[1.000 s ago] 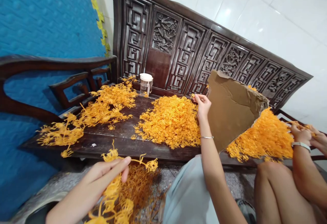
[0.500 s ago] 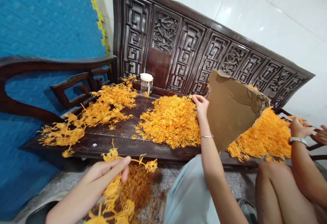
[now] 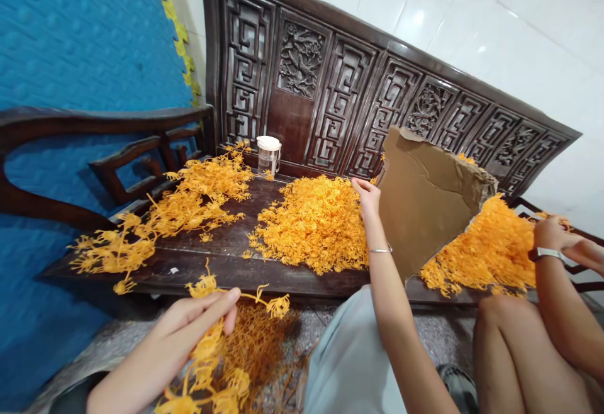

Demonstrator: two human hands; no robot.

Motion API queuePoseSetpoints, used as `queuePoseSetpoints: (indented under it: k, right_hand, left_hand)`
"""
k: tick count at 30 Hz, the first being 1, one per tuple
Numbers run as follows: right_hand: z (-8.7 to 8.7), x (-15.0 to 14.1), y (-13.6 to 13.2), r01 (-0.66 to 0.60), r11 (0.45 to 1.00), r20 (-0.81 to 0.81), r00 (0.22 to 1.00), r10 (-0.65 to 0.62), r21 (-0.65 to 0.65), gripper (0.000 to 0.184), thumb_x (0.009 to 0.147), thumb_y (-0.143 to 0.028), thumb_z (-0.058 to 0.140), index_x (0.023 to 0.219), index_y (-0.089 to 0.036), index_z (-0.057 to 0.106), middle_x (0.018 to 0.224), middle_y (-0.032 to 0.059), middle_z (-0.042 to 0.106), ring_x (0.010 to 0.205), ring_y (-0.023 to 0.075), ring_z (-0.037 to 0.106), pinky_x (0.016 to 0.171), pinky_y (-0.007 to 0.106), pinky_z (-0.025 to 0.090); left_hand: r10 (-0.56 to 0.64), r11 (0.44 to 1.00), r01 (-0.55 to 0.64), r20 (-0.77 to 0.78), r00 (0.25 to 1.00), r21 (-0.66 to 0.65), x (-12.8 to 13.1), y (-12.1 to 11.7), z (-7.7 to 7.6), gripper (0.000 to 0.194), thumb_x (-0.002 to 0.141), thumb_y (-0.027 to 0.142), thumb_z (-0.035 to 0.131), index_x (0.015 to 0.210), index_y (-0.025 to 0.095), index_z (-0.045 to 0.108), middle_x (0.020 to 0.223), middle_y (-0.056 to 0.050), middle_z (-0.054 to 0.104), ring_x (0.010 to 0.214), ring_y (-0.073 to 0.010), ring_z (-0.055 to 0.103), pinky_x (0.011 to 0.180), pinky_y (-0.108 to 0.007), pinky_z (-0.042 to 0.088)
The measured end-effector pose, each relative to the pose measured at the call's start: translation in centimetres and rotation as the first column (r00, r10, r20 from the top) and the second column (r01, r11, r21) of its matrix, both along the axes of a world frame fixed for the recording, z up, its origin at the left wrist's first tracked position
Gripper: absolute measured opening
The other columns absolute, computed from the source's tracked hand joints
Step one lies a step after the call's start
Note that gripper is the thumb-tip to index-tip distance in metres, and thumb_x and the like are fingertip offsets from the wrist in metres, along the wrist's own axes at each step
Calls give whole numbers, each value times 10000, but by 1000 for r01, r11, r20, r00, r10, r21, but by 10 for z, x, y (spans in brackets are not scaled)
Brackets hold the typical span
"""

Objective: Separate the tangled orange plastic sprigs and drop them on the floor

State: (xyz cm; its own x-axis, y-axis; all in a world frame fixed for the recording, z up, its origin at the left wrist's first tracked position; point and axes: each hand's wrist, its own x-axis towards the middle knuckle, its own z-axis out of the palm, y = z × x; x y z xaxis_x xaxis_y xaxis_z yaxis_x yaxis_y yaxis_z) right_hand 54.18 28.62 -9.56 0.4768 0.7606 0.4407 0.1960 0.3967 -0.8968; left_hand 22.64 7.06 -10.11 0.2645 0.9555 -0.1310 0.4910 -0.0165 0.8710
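Observation:
My left hand pinches a branching orange plastic sprue with claw-like pieces on its ends; more of it hangs below the fingers. My right hand, a thin bracelet on its wrist, hovers at the upper right edge of a heap of loose orange plastic pieces on the dark wooden bench. Its fingertips are pressed together, and whatever they may hold is too small to make out. At the bench's left end lies a tangle of orange sprues with pieces attached.
A brown cardboard sheet stands upright between two heaps. Beyond it lies a second orange heap, beside another person's hands. A lidded clear cup stands by the carved backrest. Bare orange-brown stems pile up below the bench.
My right hand has shifted slightly left and down at the heap's edge. The left hand keeps the sprue almost still. The other person's hands have come closer together.

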Motion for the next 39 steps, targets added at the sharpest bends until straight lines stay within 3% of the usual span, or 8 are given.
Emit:
queuePoseSetpoints:
  k: [6,9,13,17,21,24,31,39]
  right_hand:
    - [15,-9,-19,40,991,28,999,-45,130,271,597,-320,655,763,-106,659,760,58,668,704,134,584,712,283,458]
    - [33,-33,-51,-181,975,174,972,157,127,214,658,-327,630,760,-142,660,767,35,660,718,125,578,702,265,446]
    - [52,-83,-107,-636,764,425,664,615,-111,161,716,-318,610,815,-201,659,841,15,653,783,125,576,708,271,433]
    - [55,-127,-155,-789,548,619,288,731,-279,322,701,-331,640,1008,-244,600,968,10,627,890,135,551,785,296,401]
    - [49,-146,-179,-755,567,765,139,629,-329,204,765,-335,577,936,-226,609,918,12,625,897,142,530,835,317,326]
    - [41,-154,-186,-749,606,749,233,620,-269,98,794,-284,550,789,-207,612,799,-2,626,798,127,539,793,307,331]
    - [32,-167,-171,-574,815,200,810,551,79,72,720,-203,606,656,-183,579,667,-6,585,637,113,524,625,268,419]
    - [63,-35,-78,-50,922,-28,997,66,384,146,635,-242,649,719,-136,595,707,-2,582,663,92,529,683,250,420]
  left_hand:
    - [41,999,-41,-2,999,2,0,0,0,419,779,505,351,539,200,510,546,45,499,570,-136,466,574,-218,363]
    - [47,999,-47,15,999,24,1,-1,1,411,785,495,361,563,202,544,610,36,557,645,-151,510,657,-222,375]
    - [45,998,-47,51,998,39,6,-1,4,387,780,473,389,582,199,577,626,36,568,654,-143,515,673,-214,371]
    - [-30,1000,29,49,998,8,8,-3,2,404,778,458,389,532,185,557,477,50,435,498,-118,404,527,-218,337]
    - [-75,997,76,64,995,-5,7,-7,-2,379,766,412,409,519,174,570,482,31,469,506,-129,425,520,-229,350]
    - [-96,995,96,99,990,4,5,-8,0,401,780,408,390,490,174,539,492,19,496,533,-138,455,554,-234,369]
    - [7,987,-3,-27,1000,160,0,-13,10,424,811,443,315,463,201,329,464,58,263,462,-108,303,481,-235,244]
    - [-227,935,301,-336,914,187,8,-43,-19,387,804,388,349,471,206,424,438,37,315,426,-134,365,482,-276,180]
